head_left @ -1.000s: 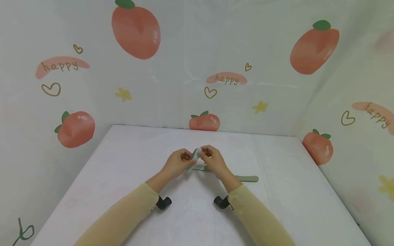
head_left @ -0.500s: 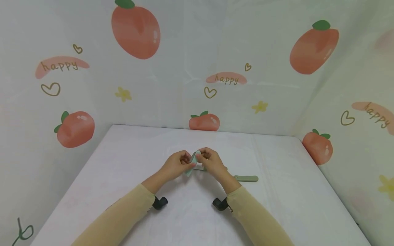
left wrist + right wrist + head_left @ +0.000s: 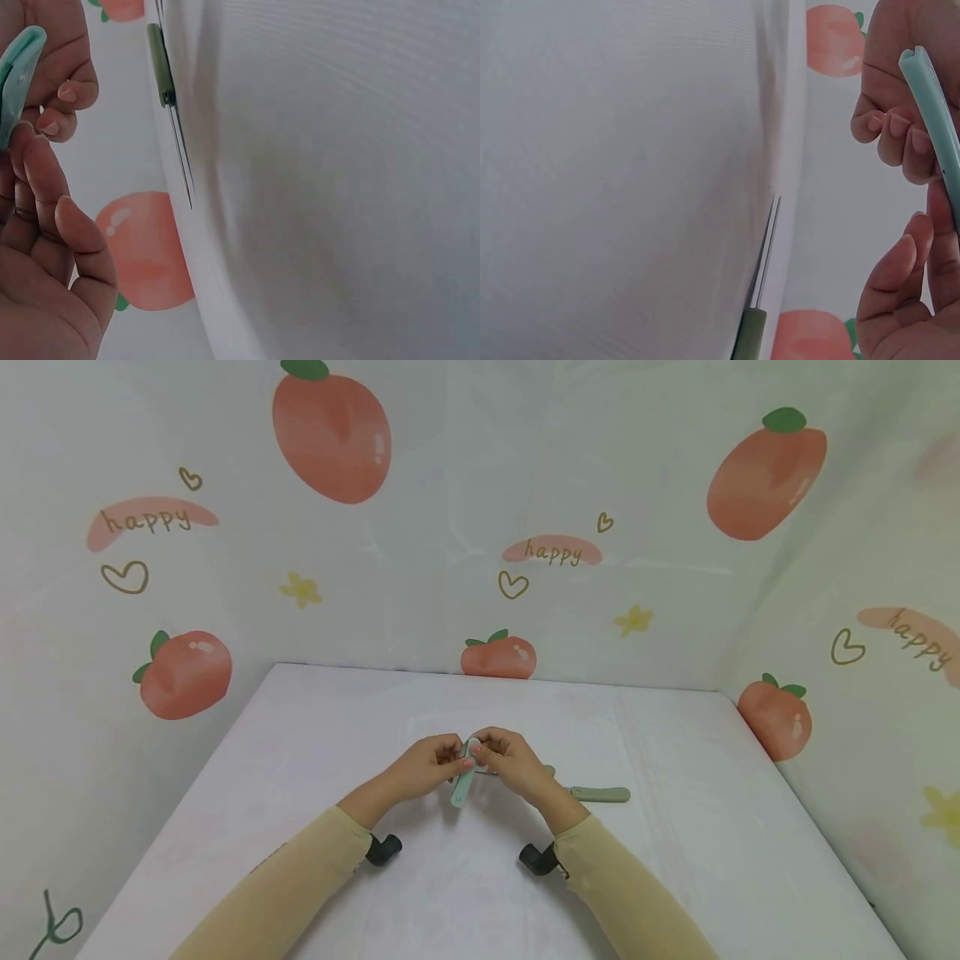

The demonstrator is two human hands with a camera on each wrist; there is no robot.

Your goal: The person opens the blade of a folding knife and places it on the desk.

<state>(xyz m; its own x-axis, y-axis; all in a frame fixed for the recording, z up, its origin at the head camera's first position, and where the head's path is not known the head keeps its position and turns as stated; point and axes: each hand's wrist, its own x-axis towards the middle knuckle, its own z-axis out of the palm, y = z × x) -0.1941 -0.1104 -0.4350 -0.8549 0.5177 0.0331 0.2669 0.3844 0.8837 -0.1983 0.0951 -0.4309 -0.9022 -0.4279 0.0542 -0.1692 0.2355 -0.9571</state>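
Observation:
A mint-green folding knife (image 3: 462,790) is held above the table between both hands, slanting with its lower end toward me. My left hand (image 3: 422,768) pinches it about its middle with thumb and fingers. At its upper end my right hand (image 3: 513,763) grips it, the thumb on its near face. In the right wrist view the handle (image 3: 936,127) shows a groove at its end; most of the blade is hidden. Behind the right hand lie two olive-green-handled knives, one with its handle (image 3: 600,795) in plain sight, the other (image 3: 551,770) mostly covered by that hand.
The knives on the table lie with blades out, pointing left; one handle (image 3: 160,64) shows in the left wrist view. A white cloth covers the table (image 3: 315,718). A fruit-printed curtain (image 3: 420,568) stands around its back and sides. Black wrist cameras (image 3: 537,860) hang under the sleeves.
Both hands have come slightly down and toward me with the mint-green folding knife, the right also a little left. More of the knife's lower end now shows below the left thumb.

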